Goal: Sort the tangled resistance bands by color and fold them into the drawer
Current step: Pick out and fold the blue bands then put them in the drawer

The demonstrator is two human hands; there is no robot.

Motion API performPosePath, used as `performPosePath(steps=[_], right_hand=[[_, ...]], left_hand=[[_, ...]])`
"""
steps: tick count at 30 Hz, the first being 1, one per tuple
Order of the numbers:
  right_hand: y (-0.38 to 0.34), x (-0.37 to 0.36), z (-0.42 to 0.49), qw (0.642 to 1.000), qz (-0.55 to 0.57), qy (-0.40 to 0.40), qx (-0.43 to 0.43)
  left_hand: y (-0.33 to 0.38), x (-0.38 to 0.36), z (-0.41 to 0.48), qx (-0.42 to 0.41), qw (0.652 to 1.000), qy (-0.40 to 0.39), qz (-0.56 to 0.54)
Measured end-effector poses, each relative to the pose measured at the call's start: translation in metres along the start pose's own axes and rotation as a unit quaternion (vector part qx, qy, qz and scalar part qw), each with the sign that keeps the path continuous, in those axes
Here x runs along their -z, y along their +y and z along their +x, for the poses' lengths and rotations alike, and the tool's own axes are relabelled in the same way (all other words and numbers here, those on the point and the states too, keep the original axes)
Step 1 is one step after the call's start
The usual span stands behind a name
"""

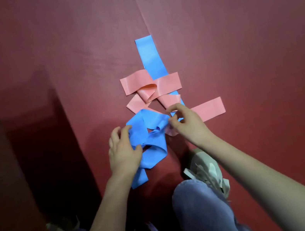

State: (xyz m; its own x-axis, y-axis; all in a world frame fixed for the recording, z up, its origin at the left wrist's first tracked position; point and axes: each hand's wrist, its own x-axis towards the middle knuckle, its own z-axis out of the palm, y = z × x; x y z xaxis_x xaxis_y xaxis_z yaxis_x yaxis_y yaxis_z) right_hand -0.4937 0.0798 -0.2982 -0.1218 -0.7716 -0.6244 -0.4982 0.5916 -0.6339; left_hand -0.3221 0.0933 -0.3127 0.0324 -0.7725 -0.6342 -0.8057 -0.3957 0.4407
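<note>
On the red floor (236, 39), just ahead of a shoe (204, 169), the left hand (123, 155) grips the looped blue bands (154, 151). The right hand (187, 125) pinches the tangle (150, 95) where blue crosses the pink bands (168, 83). It seems best to hold the blue still and ease the pink out without yanking; I count about two of each, though overlaps hide the ends.

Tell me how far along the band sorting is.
Barely started. Nothing looks done: the blue bands and pink bands lie crossed over each other on the red floor. None are folded, and no drawer is in view. In hand: the left hand grips a bunched blue loop, and the right hand seems to pinch blue where the colors cross. Left: separating the colors, folding, stowing.
</note>
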Motion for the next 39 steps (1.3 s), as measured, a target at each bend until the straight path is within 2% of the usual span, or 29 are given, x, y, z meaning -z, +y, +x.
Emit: performPosePath(steps=[4,6,8,10,12,14,17,20,22,25,28,32,35,37,39], right_hand=[[0.008,-0.02,-0.004,0.996,-0.041,-0.043,0.07],[0.013,-0.029,-0.008,0.992,-0.063,-0.068,0.08],[0.019,-0.036,-0.012,0.988,-0.085,-0.103,0.072],[0.023,-0.045,-0.014,0.981,-0.113,-0.137,0.08],[0.022,-0.052,-0.015,0.972,-0.152,-0.142,0.111],[0.019,-0.056,-0.015,0.97,-0.165,-0.112,0.138],[0.012,-0.054,-0.015,0.987,-0.085,-0.04,0.134],[-0.002,-0.049,-0.013,0.99,0.018,-0.014,0.139],[-0.011,-0.045,-0.011,0.986,0.061,-0.033,0.15],[-0.027,-0.032,-0.011,0.977,0.17,-0.102,0.083],[-0.032,-0.015,-0.008,0.967,0.235,-0.069,0.073],[-0.03,-0.003,-0.004,0.971,0.231,-0.006,0.064],[-0.028,0.004,-0.002,0.972,0.232,0.038,0.024],[-0.027,0.009,-0.001,0.968,0.251,0.024,-0.02],[-0.026,0.012,-0.001,0.971,0.235,-0.007,-0.034]], left_hand=[[-0.017,-0.018,0.005,-0.097,0.979,-0.085,0.155],[-0.026,-0.02,0.004,-0.112,0.977,-0.081,0.161],[-0.035,-0.019,0.003,-0.136,0.978,-0.043,0.151],[-0.043,-0.017,0.005,-0.14,0.984,0.014,0.109],[-0.044,-0.01,0.009,-0.102,0.995,0.015,0.014],[-0.037,-0.004,0.01,-0.099,0.99,0.008,-0.098],[-0.021,0.005,0.008,-0.106,0.978,0.016,-0.18],[-0.005,0.014,0.009,-0.114,0.962,-0.003,-0.247],[0.004,0.024,0.011,-0.128,0.953,-0.006,-0.275],[0.015,0.039,0.013,-0.152,0.941,-0.015,-0.303],[0.02,0.05,0.014,-0.129,0.918,-0.079,-0.367],[0.013,0.048,0.016,-0.095,0.921,-0.203,-0.319],[0.009,0.042,0.012,-0.078,0.923,-0.214,-0.311],[0.011,0.041,0.008,-0.071,0.911,-0.207,-0.349],[0.017,0.043,0.004,-0.06,0.886,-0.203,-0.413]])
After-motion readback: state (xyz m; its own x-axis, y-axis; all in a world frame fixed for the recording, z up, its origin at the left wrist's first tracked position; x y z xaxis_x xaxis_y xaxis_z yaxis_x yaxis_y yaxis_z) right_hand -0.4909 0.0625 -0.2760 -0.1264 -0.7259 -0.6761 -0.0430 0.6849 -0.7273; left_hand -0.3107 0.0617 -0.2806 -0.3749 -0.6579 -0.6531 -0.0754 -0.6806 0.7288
